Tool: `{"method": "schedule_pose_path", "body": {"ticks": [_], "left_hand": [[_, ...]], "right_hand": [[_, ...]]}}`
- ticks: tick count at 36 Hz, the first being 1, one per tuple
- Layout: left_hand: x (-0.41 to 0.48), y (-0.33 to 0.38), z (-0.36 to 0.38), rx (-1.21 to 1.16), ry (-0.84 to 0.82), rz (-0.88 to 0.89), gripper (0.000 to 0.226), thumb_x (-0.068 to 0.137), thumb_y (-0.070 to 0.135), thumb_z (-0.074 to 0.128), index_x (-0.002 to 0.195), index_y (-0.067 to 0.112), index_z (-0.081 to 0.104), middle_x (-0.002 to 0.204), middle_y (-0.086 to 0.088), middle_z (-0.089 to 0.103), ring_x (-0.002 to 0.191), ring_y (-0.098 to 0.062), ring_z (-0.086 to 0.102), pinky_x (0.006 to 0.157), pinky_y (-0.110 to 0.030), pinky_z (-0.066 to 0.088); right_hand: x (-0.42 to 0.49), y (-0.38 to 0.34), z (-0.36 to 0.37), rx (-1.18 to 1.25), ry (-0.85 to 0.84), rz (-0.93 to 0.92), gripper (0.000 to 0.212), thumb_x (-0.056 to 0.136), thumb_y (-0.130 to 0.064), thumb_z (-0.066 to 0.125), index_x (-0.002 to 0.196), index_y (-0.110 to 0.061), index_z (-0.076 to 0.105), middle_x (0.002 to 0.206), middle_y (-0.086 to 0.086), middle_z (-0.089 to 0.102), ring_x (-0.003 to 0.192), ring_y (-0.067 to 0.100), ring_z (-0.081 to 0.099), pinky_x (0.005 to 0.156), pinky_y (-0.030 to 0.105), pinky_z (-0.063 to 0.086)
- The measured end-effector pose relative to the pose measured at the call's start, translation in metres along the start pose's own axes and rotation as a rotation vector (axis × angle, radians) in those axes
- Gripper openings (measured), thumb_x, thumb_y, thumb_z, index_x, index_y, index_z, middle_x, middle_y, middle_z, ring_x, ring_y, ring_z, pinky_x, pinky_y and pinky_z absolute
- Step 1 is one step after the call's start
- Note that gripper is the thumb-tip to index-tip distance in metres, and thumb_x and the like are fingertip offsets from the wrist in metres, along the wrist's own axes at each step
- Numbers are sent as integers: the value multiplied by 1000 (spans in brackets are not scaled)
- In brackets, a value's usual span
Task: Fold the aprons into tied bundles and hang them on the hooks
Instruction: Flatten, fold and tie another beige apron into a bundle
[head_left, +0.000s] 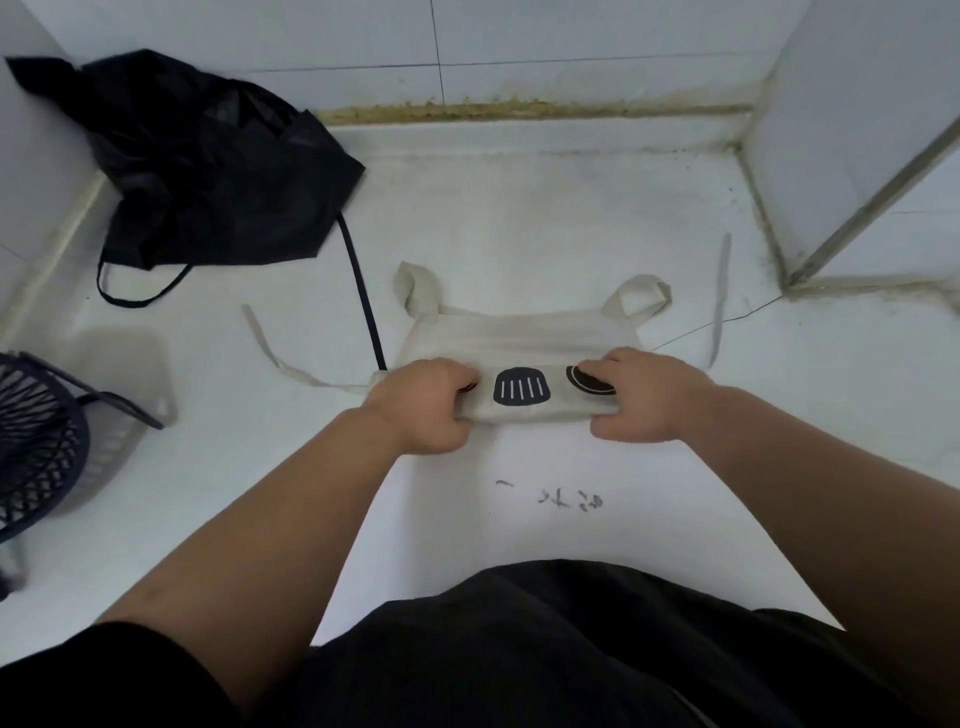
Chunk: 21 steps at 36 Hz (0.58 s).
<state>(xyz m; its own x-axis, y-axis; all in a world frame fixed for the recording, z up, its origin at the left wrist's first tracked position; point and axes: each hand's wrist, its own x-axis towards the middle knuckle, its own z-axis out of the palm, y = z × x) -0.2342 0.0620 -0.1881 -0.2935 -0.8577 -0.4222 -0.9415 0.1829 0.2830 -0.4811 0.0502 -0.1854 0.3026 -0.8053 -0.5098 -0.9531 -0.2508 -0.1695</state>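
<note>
Left hand (423, 402) and right hand (641, 397) grip the rolled beige cloth apron (519, 364) mid-counter (519, 208); crumpled black apron (208, 166), apparently mesh, occupies the far-left corner.

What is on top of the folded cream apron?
The left hand and right hand grip the cream apron at its near edge, partly hiding two prints; the middle print shows.

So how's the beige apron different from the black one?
The beige apron is folded into a flat narrow band; the black apron lies crumpled in a heap. The left hand and right hand grip the beige apron; no hand is on the black apron. The beige apron has dark printed shapes; the black apron looks plain. Both lie on the white surface, ties trailing loose.
</note>
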Motion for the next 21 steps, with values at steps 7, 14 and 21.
{"method": "schedule_pose_path", "body": {"ticks": [7, 14, 21], "left_hand": [[8, -6, -34, -288, -114, -126, 24, 95, 26, 46, 103, 19, 67, 105, 2, 60, 101, -18, 52, 84, -30, 39], [27, -13, -31, 208, 100, -193, 34, 99, 40, 30, 120, 22, 50, 117, -7, 59, 98, -28, 52, 86, -36, 36], [37, 22, 24, 262, 102, 106, 55, 103, 28, 25, 154, 21, 5, 162, -3, 2, 148, -21, 4, 117, -36, 2]], "right_hand": [[7, 8, -32, 115, -91, 19, 34, 96, -40, 42, 70, -19, 50, 77, -3, 52, 86, 21, 50, 63, 27, 35], [29, 20, -35, 35, -1, 155, 41, 94, -45, 39, 119, -15, 52, 123, 9, 54, 116, 27, 48, 87, 34, 39], [44, -3, -6, -322, 205, 1, 43, 95, -29, 36, 138, -22, 37, 141, 8, 39, 129, 29, 37, 112, 42, 18]]}}
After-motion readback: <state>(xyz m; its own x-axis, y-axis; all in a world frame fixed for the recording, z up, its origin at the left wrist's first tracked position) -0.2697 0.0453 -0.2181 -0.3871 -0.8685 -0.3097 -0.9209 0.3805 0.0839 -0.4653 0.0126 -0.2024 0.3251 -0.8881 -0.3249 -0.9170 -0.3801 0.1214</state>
